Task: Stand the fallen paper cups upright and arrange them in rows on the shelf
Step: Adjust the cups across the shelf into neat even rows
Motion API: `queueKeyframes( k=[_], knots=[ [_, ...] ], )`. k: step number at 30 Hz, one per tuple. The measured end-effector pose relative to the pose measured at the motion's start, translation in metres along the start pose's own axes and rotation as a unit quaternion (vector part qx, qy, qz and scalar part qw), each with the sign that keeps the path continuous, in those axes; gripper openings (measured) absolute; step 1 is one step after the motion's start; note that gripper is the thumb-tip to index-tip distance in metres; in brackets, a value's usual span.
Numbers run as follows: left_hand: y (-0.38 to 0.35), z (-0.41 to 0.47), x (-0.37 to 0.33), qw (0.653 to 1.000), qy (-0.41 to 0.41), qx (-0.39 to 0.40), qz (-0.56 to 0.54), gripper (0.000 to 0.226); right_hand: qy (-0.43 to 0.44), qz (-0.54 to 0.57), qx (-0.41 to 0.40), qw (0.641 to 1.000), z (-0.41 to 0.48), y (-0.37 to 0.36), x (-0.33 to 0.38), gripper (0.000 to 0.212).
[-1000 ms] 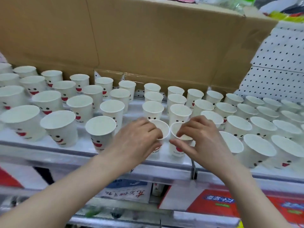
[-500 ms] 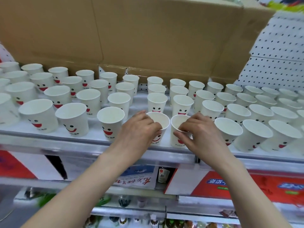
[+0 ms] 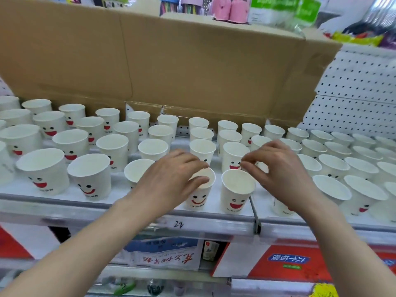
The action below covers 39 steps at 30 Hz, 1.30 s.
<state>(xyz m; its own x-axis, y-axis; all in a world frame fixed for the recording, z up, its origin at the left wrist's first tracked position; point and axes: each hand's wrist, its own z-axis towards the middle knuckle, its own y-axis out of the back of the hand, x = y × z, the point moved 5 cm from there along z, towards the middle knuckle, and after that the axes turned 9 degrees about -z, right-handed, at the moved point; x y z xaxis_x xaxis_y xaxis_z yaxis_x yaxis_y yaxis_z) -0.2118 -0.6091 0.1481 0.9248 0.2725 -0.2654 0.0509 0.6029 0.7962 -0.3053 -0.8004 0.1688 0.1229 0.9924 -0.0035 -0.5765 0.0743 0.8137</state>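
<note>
Many white paper cups with smiley faces stand upright in rows on the white shelf (image 3: 64, 202). My left hand (image 3: 169, 183) grips the rim of a front-row paper cup (image 3: 199, 200), thumb on the near side and fingers over the far side. Just to its right a second front cup (image 3: 235, 194) stands free. My right hand (image 3: 285, 176) hovers above and to the right of that cup, fingers curled with thumb and fingertips close together over a partly hidden cup (image 3: 261, 167). Whether it pinches that cup's rim is unclear.
A large brown cardboard box (image 3: 192, 61) rises right behind the back row. White pegboard (image 3: 353, 93) closes the right rear. A thin metal divider (image 3: 255, 213) splits the shelf's front rail. Packaged goods (image 3: 289, 260) fill the lower shelf.
My right hand let go of the front cup it was gripping and rose up and to the right. My left hand stays on its cup. The camera came closer.
</note>
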Motion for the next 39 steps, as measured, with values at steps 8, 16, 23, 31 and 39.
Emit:
queueKeyframes(
  k=[8,16,23,31,39],
  knots=[
    [-0.013,0.091,0.054,0.974,0.025,0.188,0.127,0.027,-0.017,-0.098,0.219,0.971,0.069,-0.052,-0.033,0.022],
    [-0.039,0.094,0.064,0.95,-0.021,0.246,0.193,0.013,0.006,-0.108,0.259,0.96,0.077,-0.073,-0.023,0.008],
    [-0.031,0.086,0.062,0.945,-0.03,0.252,0.209,0.008,0.031,-0.057,0.27,0.961,0.074,-0.071,-0.012,0.007],
    [-0.018,0.093,0.074,0.966,-0.006,0.248,0.078,0.03,0.001,-0.004,0.28,0.96,0.09,-0.057,-0.023,0.014],
    [-0.032,0.16,0.125,0.972,0.007,0.219,0.087,0.021,-0.013,-0.076,0.292,0.953,0.141,-0.076,-0.059,0.017]
  ],
)
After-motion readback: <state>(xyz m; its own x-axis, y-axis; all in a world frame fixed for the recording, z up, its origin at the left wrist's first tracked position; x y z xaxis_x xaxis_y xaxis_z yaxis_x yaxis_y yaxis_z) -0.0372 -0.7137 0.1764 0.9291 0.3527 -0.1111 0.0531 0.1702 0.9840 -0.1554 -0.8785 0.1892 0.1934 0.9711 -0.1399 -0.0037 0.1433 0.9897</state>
